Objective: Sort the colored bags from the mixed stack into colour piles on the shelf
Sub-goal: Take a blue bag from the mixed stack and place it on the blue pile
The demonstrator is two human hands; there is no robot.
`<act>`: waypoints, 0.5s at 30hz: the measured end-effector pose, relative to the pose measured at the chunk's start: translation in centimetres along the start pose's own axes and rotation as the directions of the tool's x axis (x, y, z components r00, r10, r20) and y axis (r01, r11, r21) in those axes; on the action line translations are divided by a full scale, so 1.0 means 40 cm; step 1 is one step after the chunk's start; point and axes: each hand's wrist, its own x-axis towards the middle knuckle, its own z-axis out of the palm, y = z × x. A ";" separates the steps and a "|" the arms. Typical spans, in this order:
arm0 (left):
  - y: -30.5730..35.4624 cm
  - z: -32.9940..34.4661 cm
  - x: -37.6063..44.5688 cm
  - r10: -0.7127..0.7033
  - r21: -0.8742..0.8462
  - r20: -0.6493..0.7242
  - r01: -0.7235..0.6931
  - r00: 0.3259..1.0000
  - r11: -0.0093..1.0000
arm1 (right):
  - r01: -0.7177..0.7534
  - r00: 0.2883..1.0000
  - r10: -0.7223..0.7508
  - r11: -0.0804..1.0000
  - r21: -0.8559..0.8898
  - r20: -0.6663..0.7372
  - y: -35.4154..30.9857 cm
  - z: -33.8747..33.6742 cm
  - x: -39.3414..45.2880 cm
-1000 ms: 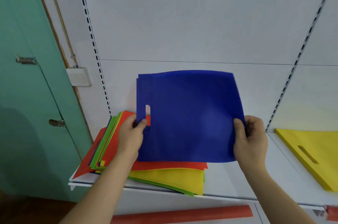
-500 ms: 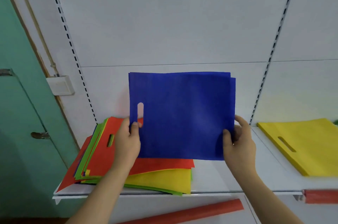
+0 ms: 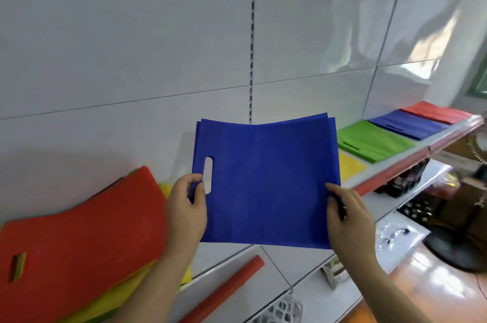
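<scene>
We hold a flat royal-blue non-woven bag with a slot handle (image 3: 266,180) up in front of the white wall panel, above the white shelf (image 3: 295,256). Our left hand (image 3: 187,206) grips its left edge just beside the slot handle, thumb on the near face and fingers curled round behind. Our right hand (image 3: 347,217) pinches the bag's lower right edge, thumb lying on the front, the other fingers tucked behind the fabric. The bag hangs nearly upright, its top edge sagging a little in the middle.

At the near left the mixed stack of bags (image 3: 79,246) lies on the shelf, a red bag on top, yellow and green edges showing beneath it. Farther right along the shelf lie the sorted piles: a yellow pile (image 3: 349,166) partly hidden behind the held bag, then a green pile (image 3: 374,139), a blue pile (image 3: 407,123) and a red pile (image 3: 434,112) at the far right.
</scene>
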 end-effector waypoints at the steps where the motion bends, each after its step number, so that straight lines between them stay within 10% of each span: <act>1: 0.015 0.038 -0.015 0.015 -0.001 0.034 -0.015 0.999 1.000 | -0.007 1.000 0.006 0.999 -0.034 -0.013 0.024 -0.037 -0.004; 15: 0.329 0.668 -0.256 0.147 -0.077 0.321 -0.128 0.936 0.989 | -0.164 0.973 0.112 0.950 -0.267 -0.201 0.437 -0.567 0.100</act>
